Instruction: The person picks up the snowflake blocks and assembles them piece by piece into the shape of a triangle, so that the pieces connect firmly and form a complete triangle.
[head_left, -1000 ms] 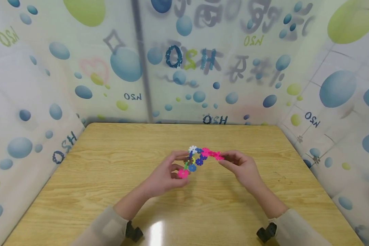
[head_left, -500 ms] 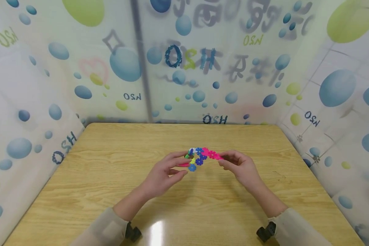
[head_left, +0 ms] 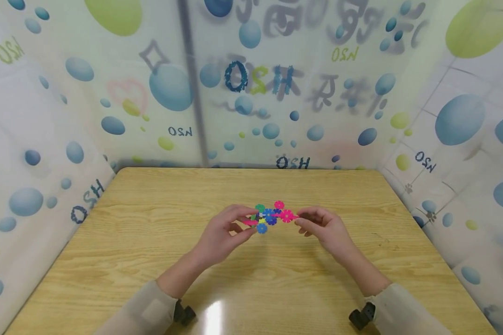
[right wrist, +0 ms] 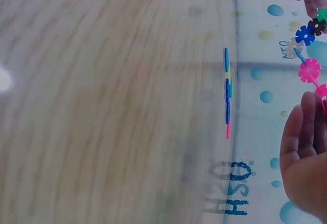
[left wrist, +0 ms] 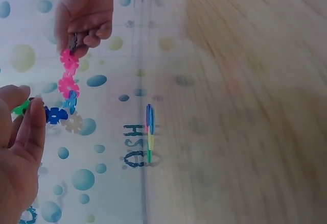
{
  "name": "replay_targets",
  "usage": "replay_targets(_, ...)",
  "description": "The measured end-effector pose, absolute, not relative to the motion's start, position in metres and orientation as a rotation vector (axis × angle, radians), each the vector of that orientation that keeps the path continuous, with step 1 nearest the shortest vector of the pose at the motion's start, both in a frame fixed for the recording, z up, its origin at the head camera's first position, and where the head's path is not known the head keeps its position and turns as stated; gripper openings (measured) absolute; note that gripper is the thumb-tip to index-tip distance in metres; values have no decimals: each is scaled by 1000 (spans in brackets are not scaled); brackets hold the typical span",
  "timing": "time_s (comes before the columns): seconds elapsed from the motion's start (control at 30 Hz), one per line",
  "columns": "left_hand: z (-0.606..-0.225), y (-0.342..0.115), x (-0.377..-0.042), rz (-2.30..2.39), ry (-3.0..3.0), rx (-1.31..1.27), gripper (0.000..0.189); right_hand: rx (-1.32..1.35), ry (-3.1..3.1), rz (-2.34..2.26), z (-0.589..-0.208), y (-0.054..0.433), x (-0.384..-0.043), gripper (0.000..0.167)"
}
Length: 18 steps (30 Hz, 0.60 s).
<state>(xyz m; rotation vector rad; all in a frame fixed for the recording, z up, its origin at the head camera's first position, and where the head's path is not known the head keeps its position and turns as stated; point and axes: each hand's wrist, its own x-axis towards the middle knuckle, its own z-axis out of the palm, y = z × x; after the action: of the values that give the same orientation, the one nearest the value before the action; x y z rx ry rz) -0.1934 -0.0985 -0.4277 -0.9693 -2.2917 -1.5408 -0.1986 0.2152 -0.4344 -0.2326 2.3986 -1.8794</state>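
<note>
A short chain of snowflake-shaped plastic pieces [head_left: 270, 217], pink, blue, green and white, hangs in the air between my two hands above the wooden table [head_left: 151, 242]. My left hand [head_left: 246, 219] pinches its left end, by the green and pink pieces. My right hand [head_left: 300, 218] pinches its right end at a pink piece. The left wrist view shows the chain [left wrist: 66, 92] running from my left hand [left wrist: 25, 104] up to my right hand [left wrist: 82, 38]. In the right wrist view my right hand [right wrist: 306, 127] holds the pink end of the chain [right wrist: 309, 70].
Bubble-patterned curtain walls [head_left: 251, 93] close in the table on three sides. A thin coloured strip [left wrist: 148, 132] shows at the seam between table and wall, also seen as a strip [right wrist: 227, 92] in the right wrist view. Black wrist mounts sit near the table's front edge.
The chain's left end, which hung down beside my left hand, has been lifted and turned, so the chain now lies flatter and more bunched between the hands. Both hands kept their hold.
</note>
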Motion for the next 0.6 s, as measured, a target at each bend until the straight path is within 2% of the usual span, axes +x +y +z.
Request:
replay_targets(0.27, -428, -98, -195, -1458, -2244, -966, 41, -245, 2349, -1850, -436, 216, -198, 40)
replay_targets(0.6, -420, -100, -192, -1635, -2276, -959, 41, -285, 2301, -1754, -439, 220, -199, 42)
